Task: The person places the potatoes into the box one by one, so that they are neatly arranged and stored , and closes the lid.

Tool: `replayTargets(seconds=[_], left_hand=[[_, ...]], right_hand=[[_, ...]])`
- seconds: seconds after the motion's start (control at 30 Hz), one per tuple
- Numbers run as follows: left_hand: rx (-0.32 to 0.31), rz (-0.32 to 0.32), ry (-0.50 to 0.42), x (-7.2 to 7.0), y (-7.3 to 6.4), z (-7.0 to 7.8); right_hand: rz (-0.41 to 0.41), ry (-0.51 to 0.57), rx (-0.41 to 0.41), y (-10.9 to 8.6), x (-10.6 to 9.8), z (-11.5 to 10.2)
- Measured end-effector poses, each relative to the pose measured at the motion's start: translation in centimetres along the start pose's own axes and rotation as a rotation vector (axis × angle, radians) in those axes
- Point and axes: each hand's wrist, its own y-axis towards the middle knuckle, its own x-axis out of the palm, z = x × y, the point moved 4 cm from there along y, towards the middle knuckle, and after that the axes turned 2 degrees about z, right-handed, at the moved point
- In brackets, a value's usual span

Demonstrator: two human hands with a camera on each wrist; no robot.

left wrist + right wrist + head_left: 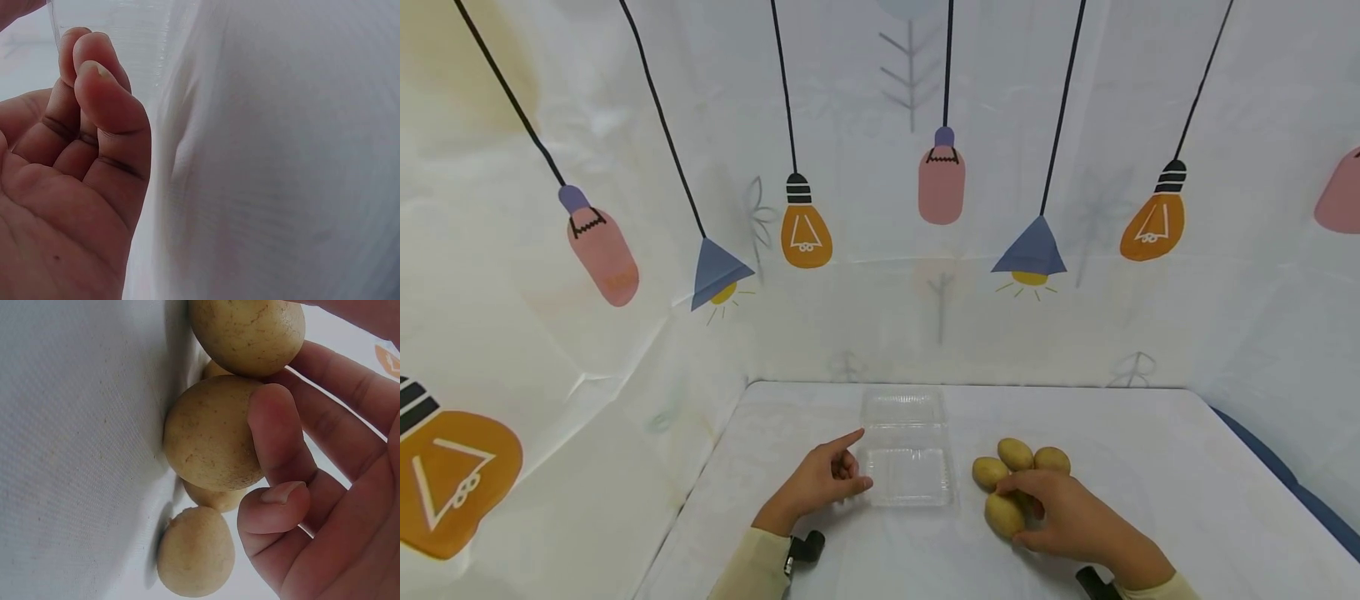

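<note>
In the head view my right hand (pixel 1067 517) holds the nearest of several small yellow-brown potatoes, the front potato (pixel 1003 517), between thumb and fingers. The right wrist view shows this held potato (pixel 250 334) at the top, with another potato (pixel 212 434) touching my curled fingers. My left hand (pixel 820 483) is beside a clear plastic box (pixel 908 504) with its lid (pixel 902 408) laid back. Its index finger and thumb reach out to the box's left edge, while the other fingers are bent, as the left wrist view shows (pixel 81 156).
Behind the right hand lie a left potato (pixel 988 473), a back potato (pixel 1015 453) and a right potato (pixel 1052 459). They rest on a white-covered table (pixel 1150 467). A white curtain (pixel 850 333) printed with lamps hangs behind the table and at its sides.
</note>
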Motion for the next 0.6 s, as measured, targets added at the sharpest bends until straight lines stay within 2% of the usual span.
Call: replayTargets(seconds=[0.6], left_hand=[[0.004,0.004,0.011,0.07,0.14,-0.2]], right_hand=[[0.009,-0.005,-0.009,-0.06,-0.09,-0.08]])
